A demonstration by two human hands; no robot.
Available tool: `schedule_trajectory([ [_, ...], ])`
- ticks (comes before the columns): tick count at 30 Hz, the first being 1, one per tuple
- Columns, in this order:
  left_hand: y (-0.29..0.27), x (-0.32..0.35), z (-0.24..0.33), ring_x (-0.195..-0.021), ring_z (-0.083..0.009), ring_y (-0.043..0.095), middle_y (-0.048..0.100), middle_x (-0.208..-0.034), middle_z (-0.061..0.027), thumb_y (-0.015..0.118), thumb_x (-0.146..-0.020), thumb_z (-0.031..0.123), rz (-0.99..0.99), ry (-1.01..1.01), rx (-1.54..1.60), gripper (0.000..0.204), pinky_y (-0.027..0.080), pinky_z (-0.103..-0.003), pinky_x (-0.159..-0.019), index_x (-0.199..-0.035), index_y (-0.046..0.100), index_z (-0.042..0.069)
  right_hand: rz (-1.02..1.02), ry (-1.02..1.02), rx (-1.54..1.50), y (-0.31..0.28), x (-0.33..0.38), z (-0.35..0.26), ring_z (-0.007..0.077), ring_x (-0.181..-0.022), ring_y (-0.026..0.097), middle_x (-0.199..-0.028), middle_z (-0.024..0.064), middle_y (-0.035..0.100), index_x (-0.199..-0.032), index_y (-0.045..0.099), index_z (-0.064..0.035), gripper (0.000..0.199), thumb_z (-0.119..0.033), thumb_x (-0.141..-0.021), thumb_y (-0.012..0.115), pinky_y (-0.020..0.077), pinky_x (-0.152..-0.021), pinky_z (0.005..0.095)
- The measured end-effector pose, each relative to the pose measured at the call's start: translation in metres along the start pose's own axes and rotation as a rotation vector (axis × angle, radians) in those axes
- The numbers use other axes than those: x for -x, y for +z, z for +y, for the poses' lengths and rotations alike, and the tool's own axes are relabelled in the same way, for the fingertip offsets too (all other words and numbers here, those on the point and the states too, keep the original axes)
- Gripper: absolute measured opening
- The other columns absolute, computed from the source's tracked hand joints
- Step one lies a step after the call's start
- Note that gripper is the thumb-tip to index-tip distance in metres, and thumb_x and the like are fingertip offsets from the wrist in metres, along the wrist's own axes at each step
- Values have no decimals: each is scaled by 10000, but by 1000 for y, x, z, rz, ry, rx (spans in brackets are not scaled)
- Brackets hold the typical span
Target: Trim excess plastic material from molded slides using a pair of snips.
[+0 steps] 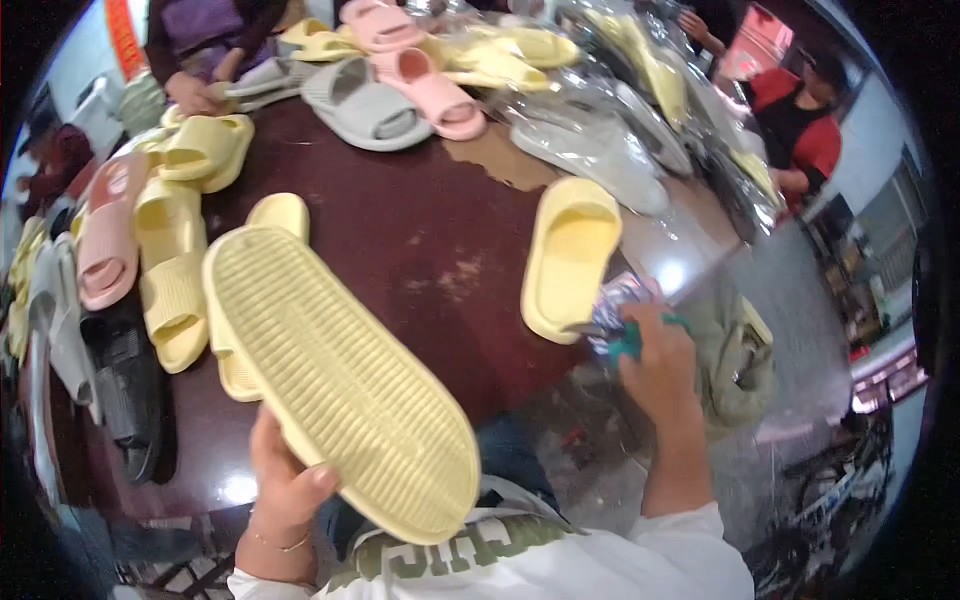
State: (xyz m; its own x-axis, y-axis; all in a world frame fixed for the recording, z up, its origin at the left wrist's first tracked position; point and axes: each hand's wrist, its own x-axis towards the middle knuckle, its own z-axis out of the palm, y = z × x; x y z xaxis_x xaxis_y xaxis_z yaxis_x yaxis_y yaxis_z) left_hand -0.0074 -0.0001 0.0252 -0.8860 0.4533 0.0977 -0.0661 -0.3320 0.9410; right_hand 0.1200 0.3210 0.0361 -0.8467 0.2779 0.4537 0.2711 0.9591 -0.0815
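Observation:
My left hand (285, 470) grips a yellow slipper (345, 385) by its edge, with the ribbed sole turned up towards me. Partly hidden behind it is another yellow slipper (280, 212). My right hand (660, 365) is closed round the green handles of a pair of scissors (627, 343). The scissors' dark blades lie at the near end of a yellow slipper (572, 260) resting on the table with its footbed up. Beside my right fingers is a small blue, white and red patterned thing (622, 292), whose kind I cannot make out.
Yellow, pink and black slippers (125, 390) line the left of the dark red table (385, 240). Grey slippers (365, 105) and pink ones lie at the far side, near plastic-wrapped slippers (590, 150). A co-worker's hand (192, 95) is at the far left; a person in red and black (805, 125) is at right.

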Motion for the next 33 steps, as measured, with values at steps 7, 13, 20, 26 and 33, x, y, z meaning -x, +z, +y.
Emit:
schedule_trajectory([
  [7,26,-10,-4,-1091,-201,473,454,-1201,-135,658,-782,161,-106,42,110,703,393,-336,-924,-1294,225,-51,43,192,-504,-17,7,-7,285,-938,581,-988,169,596,-925,466,-62,407,71,-583,641,461,-795,373],
  [13,29,-19,-2,-1072,-213,481,450,-1200,-126,521,-880,127,151,16,272,547,397,-327,-920,-1319,216,11,-119,-412,-971,12,-3,-84,349,-1117,497,-1198,276,477,-978,395,-54,548,-28,-595,786,451,-849,384],
  [20,27,-19,15,-1073,-253,491,453,-1195,-134,492,-863,67,70,-143,327,530,409,-346,-911,-1318,226,17,192,-401,-1328,49,-14,-95,296,-1000,565,-1094,227,540,-1035,391,-46,473,22,-678,694,469,-810,343],
  [26,-33,-44,47,-1069,-356,484,455,-1188,-179,611,-715,35,-167,401,-1344,733,405,-391,-909,-1331,216,4,370,55,-961,45,-27,-66,221,-831,595,-961,130,570,-1057,406,-33,359,-4,-758,603,506,-695,323],
  [33,-88,-73,39,-1008,-380,522,526,-1107,-225,627,-624,10,136,83,-1423,785,431,-391,-842,-1317,260,9,290,556,-1578,44,-54,-79,185,-757,592,-923,92,567,-1093,401,-28,324,-34,-811,559,526,-567,310],
])
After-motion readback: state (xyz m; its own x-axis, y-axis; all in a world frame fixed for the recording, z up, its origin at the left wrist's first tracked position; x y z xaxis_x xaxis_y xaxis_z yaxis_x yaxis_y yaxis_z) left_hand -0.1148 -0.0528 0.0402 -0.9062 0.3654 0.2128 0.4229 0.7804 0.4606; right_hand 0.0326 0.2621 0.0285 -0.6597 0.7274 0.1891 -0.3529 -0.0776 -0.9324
